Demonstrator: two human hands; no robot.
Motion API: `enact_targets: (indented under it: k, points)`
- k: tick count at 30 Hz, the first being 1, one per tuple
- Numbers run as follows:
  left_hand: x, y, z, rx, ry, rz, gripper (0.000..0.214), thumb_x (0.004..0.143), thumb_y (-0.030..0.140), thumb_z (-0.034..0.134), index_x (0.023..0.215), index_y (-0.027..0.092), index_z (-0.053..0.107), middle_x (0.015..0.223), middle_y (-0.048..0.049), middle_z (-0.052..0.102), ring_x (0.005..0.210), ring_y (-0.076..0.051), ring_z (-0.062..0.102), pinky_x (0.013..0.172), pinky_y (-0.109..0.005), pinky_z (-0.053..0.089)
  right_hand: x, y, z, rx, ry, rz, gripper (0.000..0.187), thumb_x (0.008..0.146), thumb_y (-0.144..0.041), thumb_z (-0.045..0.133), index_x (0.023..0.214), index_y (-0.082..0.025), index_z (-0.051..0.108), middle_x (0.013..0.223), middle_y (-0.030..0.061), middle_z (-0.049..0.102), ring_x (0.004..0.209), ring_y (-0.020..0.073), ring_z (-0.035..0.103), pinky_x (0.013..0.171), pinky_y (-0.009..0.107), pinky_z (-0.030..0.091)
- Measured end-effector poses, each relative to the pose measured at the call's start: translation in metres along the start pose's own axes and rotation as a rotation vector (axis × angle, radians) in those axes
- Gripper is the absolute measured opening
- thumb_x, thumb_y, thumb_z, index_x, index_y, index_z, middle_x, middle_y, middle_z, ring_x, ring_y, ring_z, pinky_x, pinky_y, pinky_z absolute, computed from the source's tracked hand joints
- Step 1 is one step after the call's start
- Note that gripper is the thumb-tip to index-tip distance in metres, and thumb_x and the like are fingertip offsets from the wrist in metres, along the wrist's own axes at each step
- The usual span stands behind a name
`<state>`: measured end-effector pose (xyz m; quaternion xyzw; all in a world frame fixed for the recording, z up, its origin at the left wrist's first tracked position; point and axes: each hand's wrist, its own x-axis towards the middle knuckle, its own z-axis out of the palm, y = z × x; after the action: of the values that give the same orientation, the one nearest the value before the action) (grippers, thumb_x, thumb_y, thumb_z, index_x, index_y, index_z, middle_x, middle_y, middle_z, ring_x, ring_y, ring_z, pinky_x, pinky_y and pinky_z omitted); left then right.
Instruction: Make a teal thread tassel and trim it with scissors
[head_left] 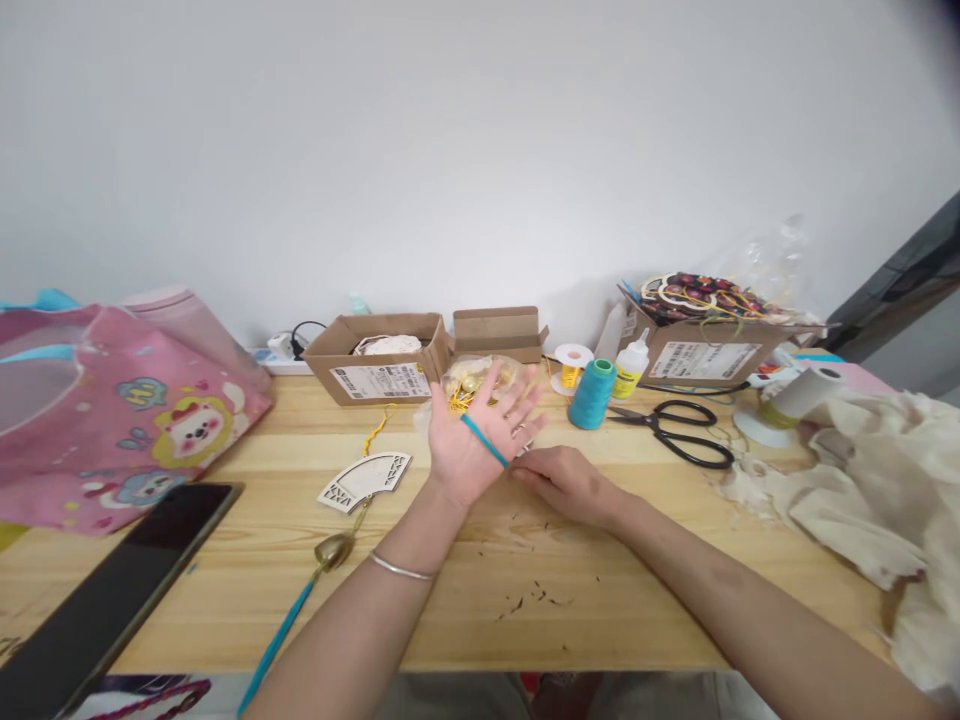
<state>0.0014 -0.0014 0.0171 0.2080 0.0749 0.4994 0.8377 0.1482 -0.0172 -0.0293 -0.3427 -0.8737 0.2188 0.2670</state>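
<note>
The teal thread [484,441] is lying slantwise across the palm of the left hand [459,450], running from just under the index finger down to the outer edge by the pinky. That hand is facing palm up a bit above the table [480,600], fingers spread wide apart and not gripping anything. The right hand [570,485] is resting palm down on the wood, fingers close together, tips sitting right at the lower end of the thread. Honestly can't tell if it's pinching the thread or just touching there. Right behind the left fingertips a clear bag of gold beads [469,385] is sitting, with a cardboard box [375,365] next to it. Off past the right fingers, a teal spool [592,394] is standing near, then a glue bottle [631,366] and black scissors [679,432] a bit further out. On the thumb side of the left hand, a little wooden fan piece [365,480] is lying flat, and well beyond it a dark tablet [120,590] and a pink bag [112,420].
</note>
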Motion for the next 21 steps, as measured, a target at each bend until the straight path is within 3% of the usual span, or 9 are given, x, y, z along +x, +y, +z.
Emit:
enact_targets:
  k: [4, 8, 13, 18, 21]
  points:
    - [0.005, 0.005, -0.006, -0.010, 0.105, 0.085, 0.070, 0.072, 0.069, 0.025, 0.126, 0.025, 0.037, 0.128, -0.0109, 0.044, 0.114, -0.025, 0.044, 0.091, -0.042, 0.034, -0.004, -0.012, -0.009, -0.235, -0.072, -0.062, 0.029, 0.087, -0.024, 0.035, 0.068, -0.015, 0.056, 0.067, 0.0037, 0.061, 0.061, 0.0115, 0.053, 0.054, 0.022, 0.032]
    - [0.005, 0.001, -0.012, 0.027, 0.106, 0.007, 0.068, 0.073, 0.068, 0.028, 0.124, 0.024, 0.040, 0.123, -0.0129, 0.047, 0.109, -0.025, 0.048, 0.087, -0.042, 0.037, -0.005, -0.022, -0.022, -0.281, -0.033, -0.121, 0.026, 0.086, -0.023, 0.036, 0.070, -0.016, 0.055, 0.067, 0.0036, 0.060, 0.058, 0.0103, 0.051, 0.052, 0.021, 0.031]
    - [0.002, -0.019, -0.014, 0.069, 0.070, -0.320, 0.081, 0.068, 0.074, 0.019, 0.116, 0.015, 0.048, 0.107, -0.0150, 0.057, 0.096, -0.025, 0.054, 0.079, -0.036, 0.039, -0.005, -0.024, -0.037, -0.280, 0.120, -0.172, 0.025, 0.087, -0.026, 0.036, 0.081, -0.017, 0.058, 0.080, 0.0062, 0.062, 0.071, 0.0122, 0.054, 0.059, 0.022, 0.037]
    - [-0.003, -0.041, -0.010, 0.075, -0.077, -0.594, 0.095, 0.063, 0.078, 0.003, 0.093, 0.008, 0.060, 0.089, -0.0153, 0.063, 0.093, -0.024, 0.053, 0.086, -0.036, 0.033, -0.005, -0.018, -0.043, -0.313, 0.229, -0.103, 0.029, 0.087, -0.032, 0.039, 0.079, -0.017, 0.063, 0.066, 0.0028, 0.056, 0.060, 0.0095, 0.050, 0.052, 0.020, 0.034]
    - [-0.003, -0.047, -0.012, 0.113, -0.125, -0.700, 0.103, 0.058, 0.079, -0.002, 0.096, 0.006, 0.059, 0.094, -0.0177, 0.061, 0.097, -0.025, 0.051, 0.091, -0.037, 0.028, -0.003, -0.012, -0.042, -0.213, 0.246, -0.032, 0.025, 0.084, -0.030, 0.044, 0.077, -0.017, 0.064, 0.065, 0.0023, 0.056, 0.059, 0.0089, 0.049, 0.052, 0.019, 0.034]
